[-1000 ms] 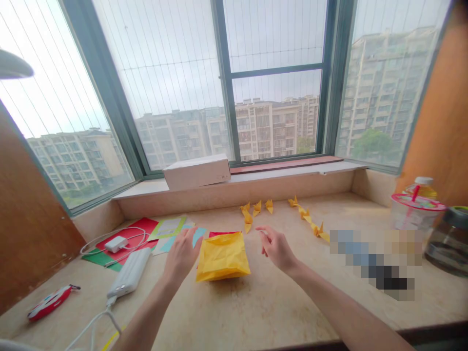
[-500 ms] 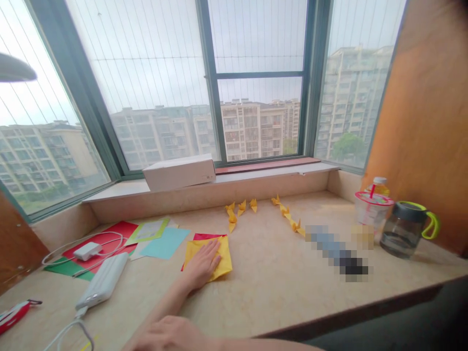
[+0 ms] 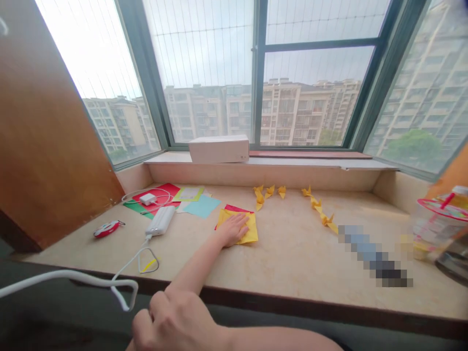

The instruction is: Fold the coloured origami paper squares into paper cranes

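My left hand (image 3: 232, 228) lies flat, fingers stretched out, on a crumpled yellow paper sheet (image 3: 251, 231) on the beige stone sill. A red sheet (image 3: 234, 208) pokes out from under the yellow one. My right hand (image 3: 175, 319) is low in the view, in front of the sill's dark front edge (image 3: 292, 304). Its fingers are curled into a loose fist, seen from the back, and whatever is inside is hidden. Small yellow folded paper figures stand in two groups (image 3: 260, 195) (image 3: 321, 214) behind the sheet.
Left of the sheet lie a light blue paper (image 3: 202, 205), more coloured papers, a white charger (image 3: 148, 198), a white power bank (image 3: 161, 220) with a cable (image 3: 73, 277) and a small red object (image 3: 106, 229). A white box (image 3: 219, 148) sits on the window ledge. A pink-lidded cup (image 3: 438, 219) stands at right.
My left hand went from hovering to lying flat on the yellow sheet. My right hand pulled back off the sill toward me and curled shut. The view drew back and turned.
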The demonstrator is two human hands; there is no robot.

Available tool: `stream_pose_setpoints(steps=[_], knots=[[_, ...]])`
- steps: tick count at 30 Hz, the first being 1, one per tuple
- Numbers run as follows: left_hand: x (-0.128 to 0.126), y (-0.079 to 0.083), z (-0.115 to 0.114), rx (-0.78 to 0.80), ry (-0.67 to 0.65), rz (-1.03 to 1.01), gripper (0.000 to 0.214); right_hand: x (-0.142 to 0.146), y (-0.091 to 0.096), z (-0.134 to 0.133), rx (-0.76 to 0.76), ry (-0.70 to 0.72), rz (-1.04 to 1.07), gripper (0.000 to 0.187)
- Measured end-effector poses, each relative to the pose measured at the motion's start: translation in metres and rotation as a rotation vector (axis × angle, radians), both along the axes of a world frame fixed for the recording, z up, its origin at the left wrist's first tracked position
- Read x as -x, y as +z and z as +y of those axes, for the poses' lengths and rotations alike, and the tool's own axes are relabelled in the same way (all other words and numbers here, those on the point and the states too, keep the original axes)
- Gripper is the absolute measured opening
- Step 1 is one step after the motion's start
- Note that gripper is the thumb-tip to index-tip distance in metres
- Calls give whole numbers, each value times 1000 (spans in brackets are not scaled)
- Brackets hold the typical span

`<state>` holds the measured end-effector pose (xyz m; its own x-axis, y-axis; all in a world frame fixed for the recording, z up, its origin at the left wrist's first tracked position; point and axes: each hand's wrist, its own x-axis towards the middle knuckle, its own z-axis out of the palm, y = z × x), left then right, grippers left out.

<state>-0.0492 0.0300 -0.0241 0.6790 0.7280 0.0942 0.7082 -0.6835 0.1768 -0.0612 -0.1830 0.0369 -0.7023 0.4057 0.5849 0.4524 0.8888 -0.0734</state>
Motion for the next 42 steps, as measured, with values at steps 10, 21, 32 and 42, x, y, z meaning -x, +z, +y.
stream_pose_setpoints(steps=[10,21,32,42], knots=[[-3,-6,-4,-2,12,-3,57,-33,19,-54,62,-195,-159,11],[-2,-11,1,-39,13,-4,56,-43,27,-65,76,-273,-8,17],[-4,-12,1,-28,17,-2,56,-47,29,-65,94,-282,191,15],[-5,-13,4,-15,18,-10,55,-50,28,-71,150,-237,280,14]])
